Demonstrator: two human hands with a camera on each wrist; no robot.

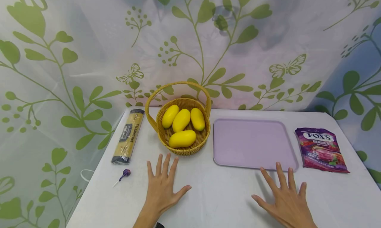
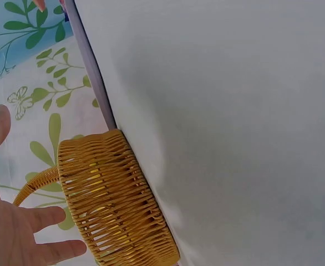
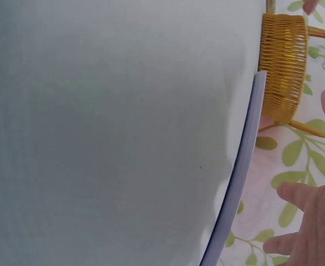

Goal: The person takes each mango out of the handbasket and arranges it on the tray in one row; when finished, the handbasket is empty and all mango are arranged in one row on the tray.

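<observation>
My left hand [image 1: 163, 186] is spread over the table just in front of a wicker basket [image 1: 184, 151], fingers straight and holding nothing. Inside the basket lie several smooth yellow oval fruits, perhaps mangoes [image 1: 182, 139]; its tall handle arches above them. In the left wrist view, fingers spread beside the woven wall of the basket [image 2: 115, 199]. Over the front right, my right hand [image 1: 285, 196] is likewise spread and holds nothing, its fingertips near the front edge of a lilac tray [image 1: 253, 142]. From the right wrist, the tray [image 3: 237, 183] appears edge-on.
A pack of spaghetti [image 1: 128, 137] lies left of the basket, with a purple-wrapped lollipop [image 1: 126, 172] in front of it. Right of the tray is a purple bag of Fox's berries candy [image 1: 322, 150]. Behind the white table [image 1: 217, 195] hangs a leaf-patterned curtain [image 1: 190, 39].
</observation>
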